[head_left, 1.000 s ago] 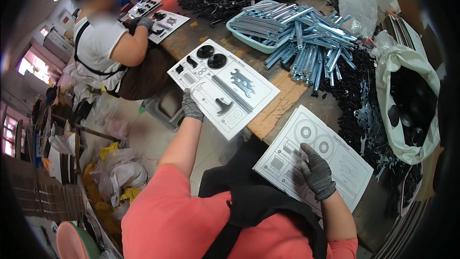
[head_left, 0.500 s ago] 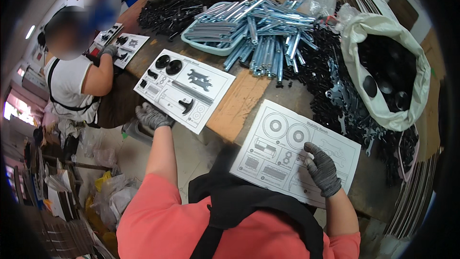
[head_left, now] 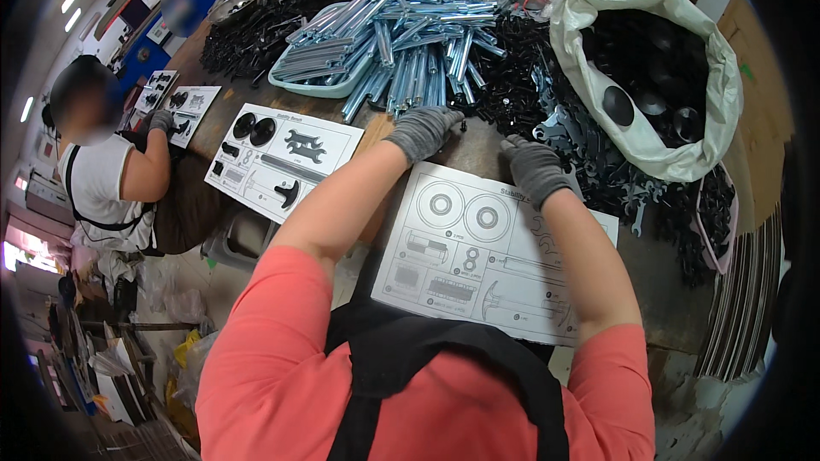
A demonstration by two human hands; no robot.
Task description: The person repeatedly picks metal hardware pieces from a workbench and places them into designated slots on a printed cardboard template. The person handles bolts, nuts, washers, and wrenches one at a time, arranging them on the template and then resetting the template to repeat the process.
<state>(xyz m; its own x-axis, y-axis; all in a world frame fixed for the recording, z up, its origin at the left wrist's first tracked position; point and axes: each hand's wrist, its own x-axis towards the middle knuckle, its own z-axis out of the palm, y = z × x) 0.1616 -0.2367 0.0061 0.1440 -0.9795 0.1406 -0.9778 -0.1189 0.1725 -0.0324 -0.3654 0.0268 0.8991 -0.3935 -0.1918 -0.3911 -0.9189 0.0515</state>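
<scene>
Left hand: the gloved left hand [head_left: 423, 130] is laid at the near edge of the pile of silvery metal tubes [head_left: 410, 38], just above the top edge of the printed sheet [head_left: 491, 252]; its fingers are curled downward, and whether the grip is clenched on anything cannot be told.

Right hand: the gloved right hand [head_left: 536, 169] is set on the upper right part of the printed sheet, beside the heap of black flat wrenches [head_left: 615, 179]; the fingers are bent, and it cannot be told whether anything is grasped.

Printed sheet: a white sheet with outline drawings of parts is laid flat on the worktop [head_left: 675, 290] directly before the person, between the two forearms, with no parts seen on it.

Filled card: a second white card [head_left: 284, 160] is lying to the left on the worktop, with black round pieces and black tools placed on its outlines.

Tubes: the tubes are heaped partly in a pale green tray [head_left: 312, 81] and partly spilled over it.

Sack: a white sack [head_left: 649, 60] holding black round parts is stood open at the right.

Co-worker: another person [head_left: 107, 179] is seated at the left, with a gloved hand on a further card [head_left: 175, 107].
</scene>
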